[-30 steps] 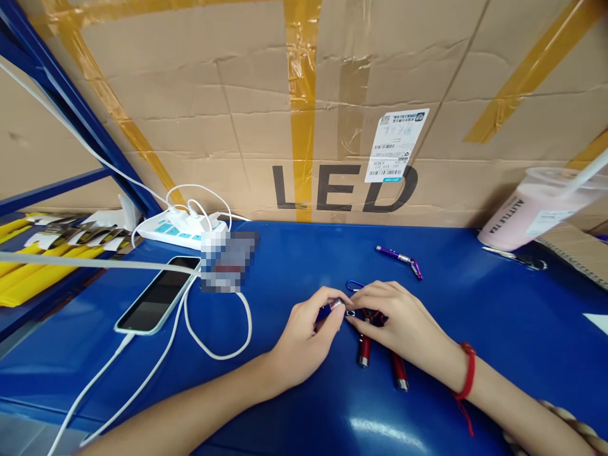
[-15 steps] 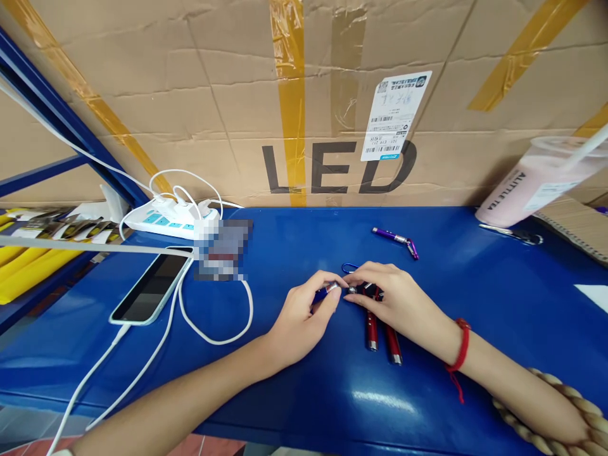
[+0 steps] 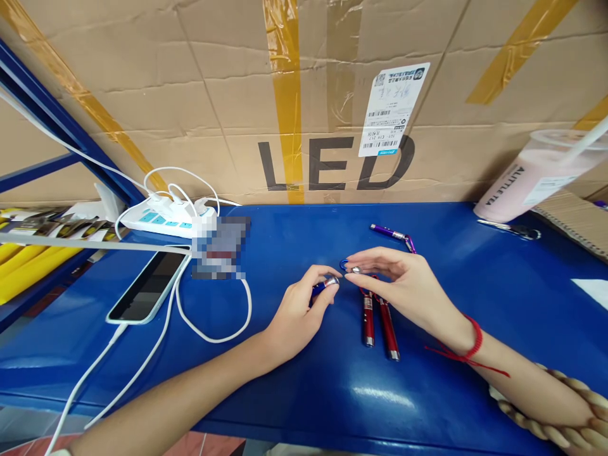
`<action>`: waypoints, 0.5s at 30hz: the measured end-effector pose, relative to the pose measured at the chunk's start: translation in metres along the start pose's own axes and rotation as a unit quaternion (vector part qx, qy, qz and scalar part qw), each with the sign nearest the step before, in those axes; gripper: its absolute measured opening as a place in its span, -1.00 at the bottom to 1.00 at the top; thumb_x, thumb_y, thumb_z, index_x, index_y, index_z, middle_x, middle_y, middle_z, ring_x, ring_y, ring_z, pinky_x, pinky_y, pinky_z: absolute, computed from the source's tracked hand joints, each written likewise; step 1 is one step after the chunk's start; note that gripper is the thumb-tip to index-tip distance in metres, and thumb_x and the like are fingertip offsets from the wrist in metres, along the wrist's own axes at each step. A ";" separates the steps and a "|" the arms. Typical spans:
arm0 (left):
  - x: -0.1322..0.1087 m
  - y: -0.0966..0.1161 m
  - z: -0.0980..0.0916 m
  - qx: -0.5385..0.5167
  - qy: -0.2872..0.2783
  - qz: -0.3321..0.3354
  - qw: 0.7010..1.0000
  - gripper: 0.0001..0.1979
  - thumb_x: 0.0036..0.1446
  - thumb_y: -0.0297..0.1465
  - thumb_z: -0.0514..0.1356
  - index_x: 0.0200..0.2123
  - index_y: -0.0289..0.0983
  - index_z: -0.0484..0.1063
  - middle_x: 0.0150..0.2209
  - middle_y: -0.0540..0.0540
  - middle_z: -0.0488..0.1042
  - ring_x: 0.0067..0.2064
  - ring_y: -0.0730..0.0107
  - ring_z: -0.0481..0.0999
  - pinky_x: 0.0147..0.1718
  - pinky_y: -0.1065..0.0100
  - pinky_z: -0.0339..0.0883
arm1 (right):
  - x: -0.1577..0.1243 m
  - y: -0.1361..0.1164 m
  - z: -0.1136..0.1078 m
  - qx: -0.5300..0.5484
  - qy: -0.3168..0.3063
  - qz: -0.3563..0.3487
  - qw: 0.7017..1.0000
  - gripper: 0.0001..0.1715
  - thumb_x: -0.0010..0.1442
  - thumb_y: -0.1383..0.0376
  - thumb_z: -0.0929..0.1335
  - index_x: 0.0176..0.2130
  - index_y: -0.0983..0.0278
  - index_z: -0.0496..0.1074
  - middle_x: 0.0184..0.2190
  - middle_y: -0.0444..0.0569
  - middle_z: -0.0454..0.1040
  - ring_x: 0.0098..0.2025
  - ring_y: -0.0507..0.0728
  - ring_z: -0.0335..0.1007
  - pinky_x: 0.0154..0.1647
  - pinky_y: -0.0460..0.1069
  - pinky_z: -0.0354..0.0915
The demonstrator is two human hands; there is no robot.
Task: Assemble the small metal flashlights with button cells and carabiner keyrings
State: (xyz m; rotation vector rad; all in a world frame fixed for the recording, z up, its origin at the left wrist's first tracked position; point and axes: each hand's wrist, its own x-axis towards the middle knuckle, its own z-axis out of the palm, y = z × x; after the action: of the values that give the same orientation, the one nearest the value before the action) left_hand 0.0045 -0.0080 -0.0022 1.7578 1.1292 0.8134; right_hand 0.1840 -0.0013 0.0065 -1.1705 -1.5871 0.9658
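My left hand [image 3: 299, 310] is closed around a small blue keychain flashlight [image 3: 322, 287], its silver end pointing up and right. Just to the right, my right hand [image 3: 403, 278] pinches a small silver cap [image 3: 355, 270] between thumb and fingertips. A blue carabiner clip [image 3: 343, 265] shows at those fingertips; whether it joins the cap I cannot tell. The flashlight and the cap are apart. Below my right hand lie two red keychain flashlights, one on the left [image 3: 368, 322] and one on the right [image 3: 388, 330]. A purple keychain flashlight [image 3: 389, 232] with its clip lies behind that hand.
On the blue table [image 3: 294, 392], a phone [image 3: 148, 288] on a white cable and a power strip [image 3: 159, 218] sit at left. A pink drink cup [image 3: 520, 183] and a dark key ring [image 3: 520, 232] are at right. A large cardboard box [image 3: 213, 114] stands behind.
My right hand has lifted slightly with the silver cap, and its other fingers have straightened. More of the red flashlights shows now. My left hand keeps its hold on the blue flashlight.
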 end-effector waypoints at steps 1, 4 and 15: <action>0.000 0.000 0.000 0.001 0.001 0.000 1.000 -0.83 0.24 -0.38 0.01 -0.14 -0.24 0.31 -0.44 0.05 0.35 -0.37 0.48 0.37 -0.38 0.49 0.22 | 0.000 0.001 0.000 0.001 0.002 -0.001 1.000 -0.67 -0.03 0.14 0.46 -0.27 0.28 0.51 -0.29 -0.01 0.57 -0.24 0.14 0.50 -0.14 0.03 0.42; -0.001 0.001 0.000 -0.003 0.000 0.002 1.000 -0.83 0.24 -0.38 0.00 -0.14 -0.23 0.32 -0.42 0.04 0.35 -0.36 0.47 0.39 -0.34 0.47 0.24 | 0.001 0.001 0.000 0.004 0.003 0.005 1.000 -0.69 0.06 0.11 0.40 -0.25 0.26 0.51 -0.27 -0.01 0.56 -0.24 0.13 0.49 -0.17 0.02 0.42; -0.003 -0.002 0.005 -0.019 0.008 0.011 1.000 -0.84 0.15 -0.40 0.11 -0.17 -0.24 0.32 -0.33 0.00 0.42 -0.32 0.43 0.39 -0.39 0.46 0.23 | 0.002 0.000 0.002 0.000 0.004 0.024 1.000 -0.57 -0.13 0.09 0.49 -0.31 0.33 0.50 -0.41 0.00 0.53 -0.42 0.08 0.44 -0.44 -0.04 0.35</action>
State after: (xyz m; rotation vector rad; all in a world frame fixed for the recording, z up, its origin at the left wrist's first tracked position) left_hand 0.0075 -0.0117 -0.0060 1.7372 1.1010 0.8582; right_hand 0.1818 0.0002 0.0065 -1.2153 -1.5589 0.9906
